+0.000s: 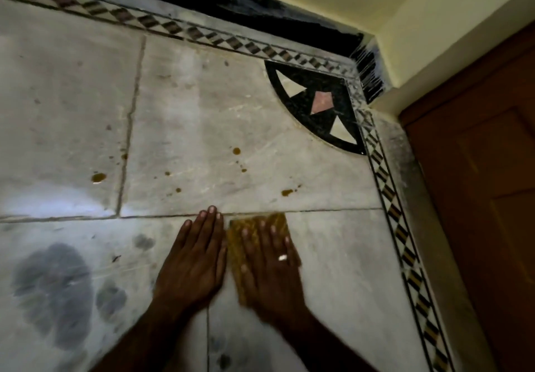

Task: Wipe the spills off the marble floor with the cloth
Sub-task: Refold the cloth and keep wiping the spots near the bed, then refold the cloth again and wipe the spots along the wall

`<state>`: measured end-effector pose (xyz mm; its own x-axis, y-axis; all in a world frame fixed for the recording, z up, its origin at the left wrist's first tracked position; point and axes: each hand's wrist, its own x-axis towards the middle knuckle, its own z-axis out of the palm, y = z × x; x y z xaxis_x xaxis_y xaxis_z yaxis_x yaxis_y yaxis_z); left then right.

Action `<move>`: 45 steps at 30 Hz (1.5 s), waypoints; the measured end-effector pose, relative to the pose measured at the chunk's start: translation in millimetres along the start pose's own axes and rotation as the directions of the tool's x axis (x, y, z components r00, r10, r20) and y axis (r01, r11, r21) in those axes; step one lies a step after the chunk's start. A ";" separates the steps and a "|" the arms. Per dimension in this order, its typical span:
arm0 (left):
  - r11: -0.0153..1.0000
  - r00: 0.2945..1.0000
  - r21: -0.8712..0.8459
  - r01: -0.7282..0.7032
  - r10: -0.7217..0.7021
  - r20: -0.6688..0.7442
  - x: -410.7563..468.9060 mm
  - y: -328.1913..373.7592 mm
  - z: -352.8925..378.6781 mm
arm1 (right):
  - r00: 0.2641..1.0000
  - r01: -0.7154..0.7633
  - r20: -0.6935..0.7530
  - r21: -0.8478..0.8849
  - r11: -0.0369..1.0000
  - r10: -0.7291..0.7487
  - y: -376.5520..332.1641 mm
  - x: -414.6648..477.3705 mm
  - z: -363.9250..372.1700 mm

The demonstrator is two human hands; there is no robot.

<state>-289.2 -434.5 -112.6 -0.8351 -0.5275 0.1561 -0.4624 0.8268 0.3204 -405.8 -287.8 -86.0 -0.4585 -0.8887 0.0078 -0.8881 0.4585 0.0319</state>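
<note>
- No words or labels can be read on anything here.
- The right hand (270, 267) lies flat on a yellow-brown cloth (254, 244), palm down, with the fingers spread a little. It presses the cloth onto the marble floor (202, 105). It does not pinch the cloth.
- A pale ring (282, 257) shows on one finger of the right hand.
- The right hand looks blurry.
- The left hand (194, 258) lies flat on the bare floor, just beside the cloth on its left. Its fingers are straight and close together. It holds nothing.
- The cloth is near the person, just below a seam between two floor slabs.
- Brown spills (98, 177) dot the floor farther away than the hands. One big drop is at the far left, one drop (236, 151) is in the middle, and one splash (287, 192) is just past the cloth on the right.
- Dark wet-looking patches (55, 290) mark the floor near the left.
- A black corner pattern (315, 111) with pink and white shapes sits at the far right.
- A brown wooden door (486, 198) stands at the right.
</note>
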 end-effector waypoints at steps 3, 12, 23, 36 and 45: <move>1.000 1.000 -0.023 0.003 -0.002 0.030 0.0 -0.5 -6.8 | 0.980 -0.197 0.006 0.017 0.980 0.197 47.4 12.9 -0.2; 0.985 0.969 -0.050 0.165 -0.152 0.193 -6.1 11.2 -15.3 | 0.805 -0.579 0.171 0.021 0.815 0.568 -23.1 -38.6 -13.3; 0.963 0.867 -0.243 0.119 0.019 0.497 -27.2 30.9 -52.0 | 0.864 -0.314 0.486 0.325 0.892 0.127 44.6 -72.6 -60.7; 0.836 0.836 -0.492 0.244 0.076 0.544 2.4 43.3 -97.0 | 0.955 -0.296 0.253 0.791 0.536 0.154 56.7 -19.4 -132.6; 0.362 0.906 -0.864 0.351 0.101 0.411 51.8 62.6 -193.8 | 0.946 -0.266 0.243 0.960 0.083 0.213 46.4 24.5 -224.5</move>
<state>-303.7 -447.9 96.6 -0.9260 -0.3137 -0.2101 -0.2032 -0.0548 0.9776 -451.2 -290.0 140.0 -0.6310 -0.7413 -0.2288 0.0171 0.2816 -0.9594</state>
